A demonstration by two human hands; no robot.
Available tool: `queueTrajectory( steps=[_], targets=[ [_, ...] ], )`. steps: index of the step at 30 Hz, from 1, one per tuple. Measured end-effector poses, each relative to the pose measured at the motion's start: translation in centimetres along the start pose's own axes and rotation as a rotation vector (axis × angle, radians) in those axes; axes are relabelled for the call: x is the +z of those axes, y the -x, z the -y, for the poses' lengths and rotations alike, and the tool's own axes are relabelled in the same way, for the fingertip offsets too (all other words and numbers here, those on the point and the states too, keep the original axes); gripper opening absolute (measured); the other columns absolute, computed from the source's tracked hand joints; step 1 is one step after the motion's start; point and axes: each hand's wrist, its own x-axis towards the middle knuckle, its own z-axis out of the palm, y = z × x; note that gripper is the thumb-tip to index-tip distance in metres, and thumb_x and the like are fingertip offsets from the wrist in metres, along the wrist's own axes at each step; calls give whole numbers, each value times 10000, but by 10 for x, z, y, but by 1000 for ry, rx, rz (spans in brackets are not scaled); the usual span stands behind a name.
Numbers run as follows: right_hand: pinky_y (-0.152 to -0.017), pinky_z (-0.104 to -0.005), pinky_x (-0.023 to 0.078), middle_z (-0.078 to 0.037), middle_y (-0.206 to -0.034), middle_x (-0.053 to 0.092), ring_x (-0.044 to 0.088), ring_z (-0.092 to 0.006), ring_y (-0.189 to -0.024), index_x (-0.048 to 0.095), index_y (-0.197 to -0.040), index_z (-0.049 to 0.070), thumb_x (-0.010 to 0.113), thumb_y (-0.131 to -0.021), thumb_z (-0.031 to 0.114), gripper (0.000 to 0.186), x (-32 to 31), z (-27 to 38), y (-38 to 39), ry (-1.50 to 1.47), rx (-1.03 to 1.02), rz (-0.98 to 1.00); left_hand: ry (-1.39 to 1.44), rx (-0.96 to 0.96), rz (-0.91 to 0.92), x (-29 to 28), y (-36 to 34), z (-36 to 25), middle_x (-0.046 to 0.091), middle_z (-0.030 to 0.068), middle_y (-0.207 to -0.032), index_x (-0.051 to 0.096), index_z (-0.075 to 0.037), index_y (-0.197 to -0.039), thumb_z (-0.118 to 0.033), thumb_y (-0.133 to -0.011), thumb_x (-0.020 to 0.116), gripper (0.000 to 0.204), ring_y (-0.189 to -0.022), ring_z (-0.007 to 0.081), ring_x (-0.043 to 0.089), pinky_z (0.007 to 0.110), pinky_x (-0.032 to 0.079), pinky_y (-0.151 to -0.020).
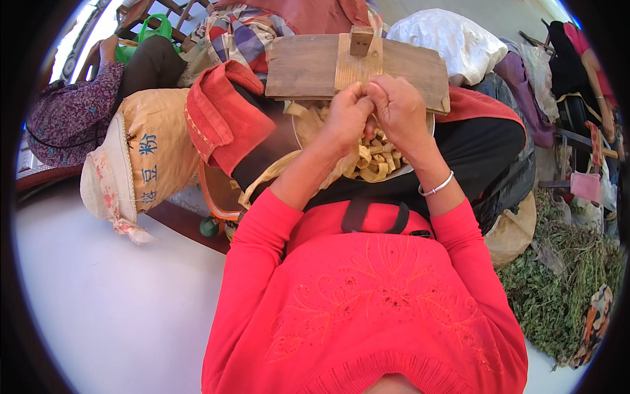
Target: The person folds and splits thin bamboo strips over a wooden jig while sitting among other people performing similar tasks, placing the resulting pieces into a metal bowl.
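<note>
the left hand (348, 113) and right hand (398, 108) meet, fingers curled shut; whether the grip pinches a strip i can't tell. the tan strips (375, 169) lie heaped in a bowl (431, 123), beneath and nearer the body than the hands. one long strip (270, 173) slants down-left from under the left forearm, nearer the left hand; a wooden board (413, 69) sits beyond.

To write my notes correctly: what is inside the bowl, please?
Curled yellowish strips show in the bowl. The left hand, right hand and board cover part; what lies beneath the top strips cannot be seen.
</note>
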Motion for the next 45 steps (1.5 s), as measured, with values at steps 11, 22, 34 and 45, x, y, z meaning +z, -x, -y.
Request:
queueTrajectory(
  steps=[11,22,34,45],
  targets=[
    [-492,-332,428,-64,-589,575,523,-190,-501,671,-854,27,588,-919,176,183,-47,27,39,-468,216,631,-755,311,242,-16,13,-49,498,-41,-638,643,-26,-820,-303,-972,519,339,-587,38,437,207,355,-514],
    [-542,-298,468,-100,-713,653,626,-213,-607,704,-1059,156,598,-909,195,188,-13,2,14,-187,234,-117,133,-62,263,21,25,-18,449,-28,-684,477,-85,-1224,-128,-952,493,277,-502,20,302,172,231,-439],
    [-542,-367,459,-63,-753,616,601,-296,-635,694,-932,144,610,-861,207,127,-22,-13,23,249,23,30,-224,43,143,0,14,16,518,20,-662,572,-74,-925,-129,-915,563,57,-506,112,437,256,340,-459],
    [-780,-256,472,-21,-1022,637,596,-109,-914,635,-1054,33,543,-954,226,236,-6,-28,68,-1476,959,316,-945,818,-74,5,29,35,615,121,-948,591,-48,-1085,-100,-840,594,251,-814,345,615,408,494,-650]
  ],
)
